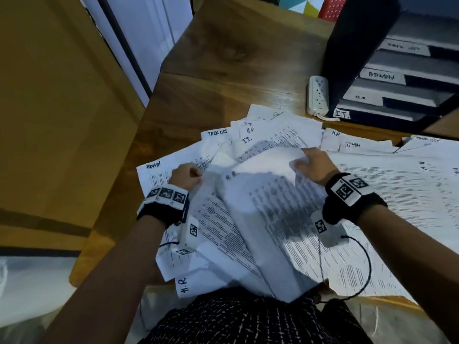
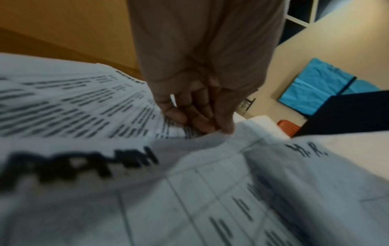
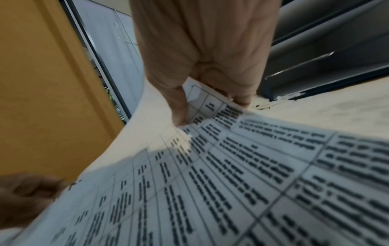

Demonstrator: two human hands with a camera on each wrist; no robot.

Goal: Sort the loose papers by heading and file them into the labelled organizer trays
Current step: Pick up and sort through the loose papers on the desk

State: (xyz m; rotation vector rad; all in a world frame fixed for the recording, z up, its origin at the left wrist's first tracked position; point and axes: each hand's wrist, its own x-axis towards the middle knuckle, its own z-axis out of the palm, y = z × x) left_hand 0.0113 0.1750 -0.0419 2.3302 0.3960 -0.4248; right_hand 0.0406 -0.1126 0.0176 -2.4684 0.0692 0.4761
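Loose printed papers [image 1: 385, 184] with handwritten headings lie fanned over the wooden desk [image 1: 223, 78]. Both hands hold a small sheaf of sheets [image 1: 263, 199] lifted above the pile; its top sheet is headed H.R. My left hand [image 1: 190, 176] grips the sheaf's left edge, fingers curled round it [image 2: 197, 119]. My right hand [image 1: 310, 162] pinches the far right corner between thumb and fingers [image 3: 212, 106]. The dark organizer [image 1: 397, 90] stands at the back right, its trays labelled TASK LIST, ADMIN, H.R and I.T.
A white power strip [image 1: 318, 95] lies against the organizer's left side. A tall wooden panel [image 1: 57, 120] rises to the left of the desk. Papers overhang the desk's near edge above my lap. A cable [image 1: 357, 269] loops from the right wrist.
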